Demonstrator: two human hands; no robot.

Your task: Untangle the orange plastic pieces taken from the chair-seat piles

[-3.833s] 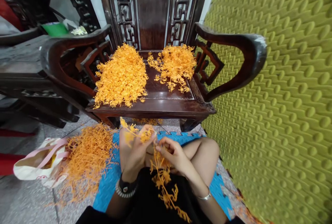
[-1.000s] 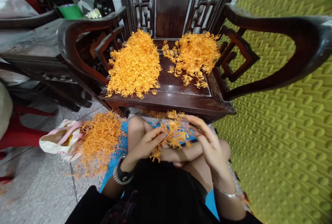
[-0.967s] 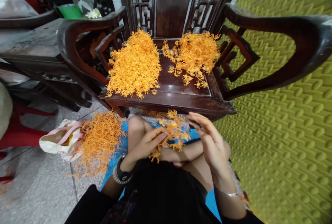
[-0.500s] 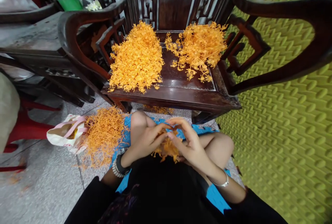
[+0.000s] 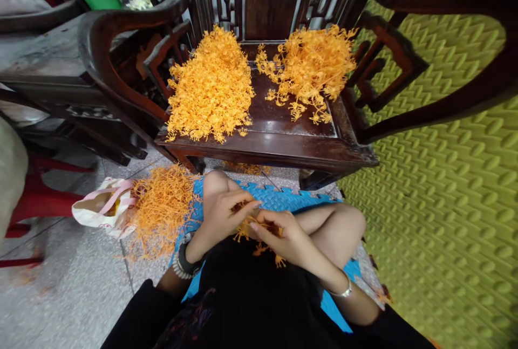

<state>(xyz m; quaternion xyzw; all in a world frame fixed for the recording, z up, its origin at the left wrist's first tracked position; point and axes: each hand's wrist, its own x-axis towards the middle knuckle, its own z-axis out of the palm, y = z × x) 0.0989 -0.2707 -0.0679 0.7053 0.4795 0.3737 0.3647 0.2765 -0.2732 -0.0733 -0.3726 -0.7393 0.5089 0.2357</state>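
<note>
My left hand (image 5: pixel 230 215) and my right hand (image 5: pixel 283 237) meet in front of my lap, fingers curled. Between them are orange plastic sprigs (image 5: pixel 243 228), partly hidden by the fingers. Thumb and fingers of my left hand close on some; my right hand pinches others, with small star-like ends hanging below it. On the dark wooden chair seat ahead lies a dense heap of small orange florets (image 5: pixel 210 90) at left. A looser heap of orange branched sprigs (image 5: pixel 315 66) lies at right. Thin bare orange stems (image 5: pixel 164 209) are piled on the floor to my left.
The carved wooden chair (image 5: pixel 263 146) stands close before my crossed legs, on a blue foam mat (image 5: pixel 279 196). A white cloth bag (image 5: pixel 91 214) with pink handles and a red stool (image 5: pixel 52 198) are at left. Yellow textured matting (image 5: pixel 437 214) covers the right side.
My hands have moved slightly lower and my fingers have curled in more around the orange sprigs. The view has shifted a little; the heaps look the same.
</note>
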